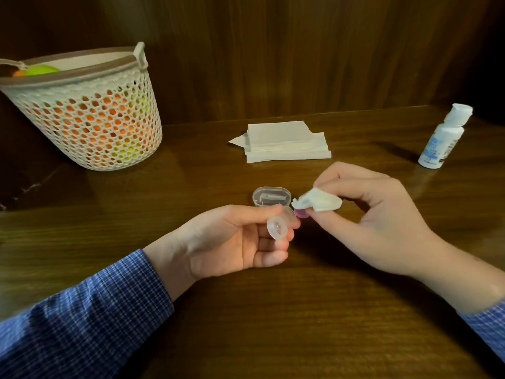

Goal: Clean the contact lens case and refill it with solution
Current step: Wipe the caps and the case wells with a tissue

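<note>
My left hand [235, 242] holds the clear contact lens case [278, 227] between thumb and fingertips, tilted, with one open well facing me. A purple cap [302, 213] shows at the case's far end. My right hand [366, 214] pinches a small crumpled white tissue [317, 202] just above that purple cap; whether the tissue touches the case I cannot tell. A white solution bottle [442, 138] stands upright at the right, its cap on.
A clear oval box [270, 195] lies on the wooden table [273, 310] behind the case. A stack of white tissues [284, 142] sits beyond it. A perforated white basket [90, 113] with orange and green contents stands at the far left. A wooden wall rises behind.
</note>
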The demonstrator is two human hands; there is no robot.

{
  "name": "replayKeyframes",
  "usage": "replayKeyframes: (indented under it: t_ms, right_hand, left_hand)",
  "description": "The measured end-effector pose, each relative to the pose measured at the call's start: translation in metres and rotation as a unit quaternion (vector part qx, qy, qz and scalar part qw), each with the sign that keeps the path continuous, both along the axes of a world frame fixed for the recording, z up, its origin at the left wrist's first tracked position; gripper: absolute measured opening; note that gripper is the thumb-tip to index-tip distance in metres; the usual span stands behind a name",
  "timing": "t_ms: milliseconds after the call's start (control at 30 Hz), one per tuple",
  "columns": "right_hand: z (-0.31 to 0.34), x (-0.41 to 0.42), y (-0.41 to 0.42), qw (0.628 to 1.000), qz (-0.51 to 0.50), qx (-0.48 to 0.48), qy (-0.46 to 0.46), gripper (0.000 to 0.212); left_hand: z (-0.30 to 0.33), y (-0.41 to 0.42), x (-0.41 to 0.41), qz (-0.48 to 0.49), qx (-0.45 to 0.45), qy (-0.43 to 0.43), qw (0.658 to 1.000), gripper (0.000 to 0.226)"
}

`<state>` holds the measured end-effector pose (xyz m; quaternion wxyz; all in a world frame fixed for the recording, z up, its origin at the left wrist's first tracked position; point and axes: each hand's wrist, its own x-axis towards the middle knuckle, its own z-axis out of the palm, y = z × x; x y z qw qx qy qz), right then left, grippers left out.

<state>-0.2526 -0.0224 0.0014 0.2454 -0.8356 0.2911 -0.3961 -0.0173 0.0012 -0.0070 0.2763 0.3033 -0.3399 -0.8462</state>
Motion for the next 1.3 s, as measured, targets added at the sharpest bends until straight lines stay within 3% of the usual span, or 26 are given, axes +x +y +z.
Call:
replayKeyframes:
  t_ms: [133, 267, 567, 767, 833, 933, 1000, 1100, 1300]
  right_hand:
    - [-0.01, 0.004, 0.0, 0.993, 0.027, -0.108, 0.035, 0.016]
    - [-0.014, 0.006, 0.0, 0.988, 0.047, -0.126, 0.07, 0.019]
    - [-0.002, 0.007, 0.008, 0.992, 0.047, 0.037, 0.108, 0.025]
    - [0.006, 0.0, 0.005, 0.979, 0.072, 0.145, 0.127, 0.014]
    - [0.008, -0.005, 0.002, 0.976, 0.082, 0.185, 0.084, 0.011]
    - [0.011, -0.009, -0.003, 0.948, 0.063, 0.305, -0.066, 0.018]
    - [0.008, -0.006, -0.001, 0.966, 0.033, 0.247, -0.069, 0.017]
    - [0.003, 0.001, 0.006, 0.995, -0.004, 0.102, 0.003, 0.015]
    - [0.0, 0.011, 0.011, 0.993, -0.044, 0.111, 0.004, 0.02]
  left_hand:
    - [0.001, 0.0, -0.002, -0.004, -0.008, 0.003, 1.0, 0.037]
    - [0.002, 0.0, -0.004, 0.004, -0.013, -0.02, 1.0, 0.046]
    - [0.002, 0.003, -0.003, -0.006, -0.041, -0.057, 0.998, 0.036]
    - [0.003, 0.005, -0.005, -0.027, -0.074, -0.064, 0.995, 0.042]
    - [0.003, 0.004, -0.004, -0.02, -0.074, -0.056, 0.995, 0.043]
    - [0.003, 0.002, -0.003, 0.033, -0.073, -0.046, 0.996, 0.039]
    - [0.002, 0.001, -0.004, 0.067, -0.092, -0.047, 0.992, 0.047]
    - [0.0, 0.001, -0.007, 0.103, -0.114, -0.033, 0.988, 0.056]
    - [-0.001, 0.005, -0.011, 0.172, -0.162, -0.046, 0.971, 0.051]
